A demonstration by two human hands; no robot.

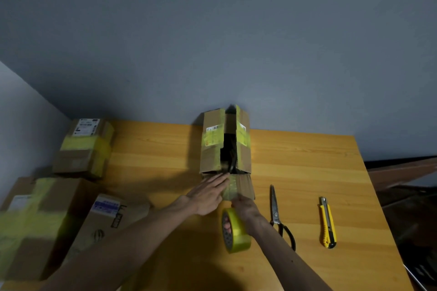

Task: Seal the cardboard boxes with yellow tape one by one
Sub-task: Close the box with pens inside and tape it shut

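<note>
Mostly hidden: the inside of the cardboard box (225, 142) in front of me. Its two top flaps stand apart and the gap between them is black. Something dark sits at the near end of the gap, shape unclear.

My right hand (244, 204) is half concealed too. The knuckles show and the fingers curl down into the core of the tape roll (236, 231), with a few pinkish tips visible through the hole. That hand is clenched around the roll, which is held on edge just beside the box's near face.

My left hand (208, 196) lies flat, fingers straight and together, pressing the yellow tape (230, 190) onto that near face, fingertips at the top edge. The box stands mid-counter, far end near the grey wall.

To my left are three more boxes, labels unreadable:
- the corner box (85, 146), banded in tape
- the large box (35, 220), smeared by blur and cut off by the frame edge
- the third box (111, 215), partly behind my left forearm

Materials:
- Boxes: brown card, creased and worn.
- Tape: glossy, translucent yellow-green, wrinkled where it laps.
- Counter (307, 160): orange-toned wood grain, smooth.
- Scissors (276, 212): right of my right arm, steel blades, black loop handles partly under the forearm.
- Utility knife (327, 223): further right, yellow and black, a slim bar, well apart from the box.
</note>
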